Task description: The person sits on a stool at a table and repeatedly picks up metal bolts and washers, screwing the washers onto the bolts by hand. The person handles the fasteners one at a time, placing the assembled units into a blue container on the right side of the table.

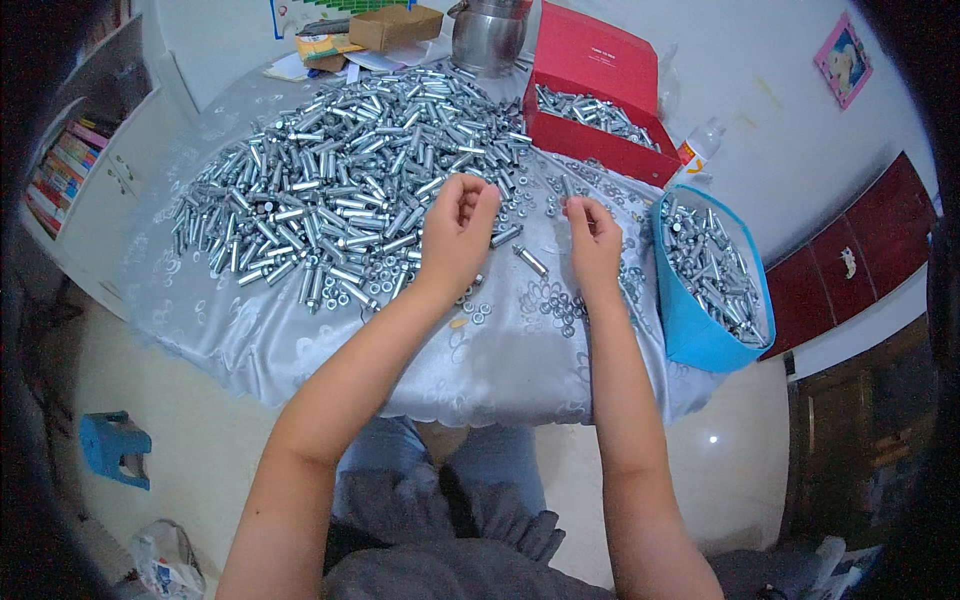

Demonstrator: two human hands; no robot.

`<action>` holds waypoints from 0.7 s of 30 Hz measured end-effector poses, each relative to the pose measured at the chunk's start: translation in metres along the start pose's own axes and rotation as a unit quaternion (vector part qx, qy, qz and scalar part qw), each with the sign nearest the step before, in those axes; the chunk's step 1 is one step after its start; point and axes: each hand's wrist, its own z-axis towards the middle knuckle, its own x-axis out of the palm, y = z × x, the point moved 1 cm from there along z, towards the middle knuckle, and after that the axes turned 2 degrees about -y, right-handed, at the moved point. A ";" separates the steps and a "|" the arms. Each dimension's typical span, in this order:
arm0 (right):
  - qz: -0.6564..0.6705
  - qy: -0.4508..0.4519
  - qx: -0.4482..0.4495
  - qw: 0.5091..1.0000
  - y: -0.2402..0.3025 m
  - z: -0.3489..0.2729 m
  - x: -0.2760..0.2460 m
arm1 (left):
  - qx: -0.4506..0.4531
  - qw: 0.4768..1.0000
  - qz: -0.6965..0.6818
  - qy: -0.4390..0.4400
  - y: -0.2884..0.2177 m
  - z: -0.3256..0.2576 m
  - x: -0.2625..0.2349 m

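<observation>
My left hand [460, 228] is closed over the right edge of a big pile of silvery sleeve anchor bolts [340, 170]. Its fingers curl inward and hide whatever may be in them. A little to the right, my right hand [596, 245] pinches thumb and fingers together around a small metal anchor bolt [567, 186], which points up from the fingertips. A single anchor bolt [530, 261] lies on the cloth between my two wrists. Loose nuts [566, 310] are scattered beside my right wrist, and more nuts [476, 312] lie near my left forearm.
A blue fabric bin [700, 330] full of bolts stands right of my right hand. Behind it are an open red box [590, 140] with more bolts and a plastic bottle [702, 142]. A metal pot [488, 38] and a cardboard box [396, 27] stand at the table's far side.
</observation>
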 end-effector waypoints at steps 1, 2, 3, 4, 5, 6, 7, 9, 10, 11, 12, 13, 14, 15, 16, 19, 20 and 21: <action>-0.011 0.000 0.001 1.000 -0.001 0.000 0.000 | 0.045 0.997 0.056 -0.042 0.002 0.003 -0.003; -0.015 0.003 0.006 1.000 0.000 -0.001 0.001 | 0.088 0.986 0.112 -0.087 0.008 0.010 -0.007; -0.020 0.005 0.008 1.000 0.004 -0.001 0.001 | 0.133 0.968 0.166 -0.131 0.015 0.018 -0.012; -0.025 0.007 0.011 1.000 0.007 -0.001 0.001 | 0.102 0.975 0.145 -0.135 0.021 0.029 -0.020; -0.028 0.004 -0.004 1.000 0.008 0.000 0.000 | 0.060 0.979 0.134 -0.141 0.021 0.042 -0.025; -0.032 0.001 -0.018 0.999 0.010 -0.001 0.000 | 0.074 0.970 0.182 -0.144 0.021 0.058 -0.038; -0.035 -0.002 -0.032 0.999 0.011 -0.002 -0.001 | 0.115 0.948 0.256 -0.150 0.017 0.075 -0.052; -0.029 -0.007 -0.037 0.999 0.015 -0.003 0.001 | 0.209 0.837 0.496 -0.093 0.002 0.102 -0.091; -0.031 -0.011 -0.041 0.999 0.015 -0.002 0.000 | 0.157 0.776 0.610 -0.038 0.005 0.114 -0.108; -0.027 -0.005 -0.038 0.999 0.017 -0.002 0.001 | 0.109 0.696 0.709 0.007 0.010 0.123 -0.132; -0.022 0.001 -0.034 0.999 0.019 -0.002 0.002 | 0.134 0.632 0.762 0.048 0.016 0.128 -0.158; -0.022 0.005 -0.030 0.999 0.021 -0.002 0.002 | 0.130 0.642 0.753 0.069 0.016 0.133 -0.169; -0.022 0.008 -0.031 0.999 0.021 -0.002 0.001 | 0.153 0.635 0.748 0.118 0.015 0.137 -0.174; -0.022 0.010 -0.032 0.999 0.021 -0.002 0.001 | 0.175 0.626 0.741 0.168 0.015 0.143 -0.176; -0.021 0.012 -0.032 0.999 0.021 -0.002 0.002 | 0.176 0.613 0.744 0.200 0.017 0.148 -0.175; -0.028 0.010 -0.039 0.999 0.019 -0.004 0.005 | 0.152 0.567 0.764 0.268 0.016 0.153 -0.162; -0.032 0.015 -0.035 0.999 0.020 -0.003 0.005 | 0.194 0.534 0.776 0.273 0.016 0.152 -0.160; -0.035 0.019 -0.030 0.999 0.021 -0.003 0.005 | 0.235 0.500 0.786 0.278 0.016 0.151 -0.158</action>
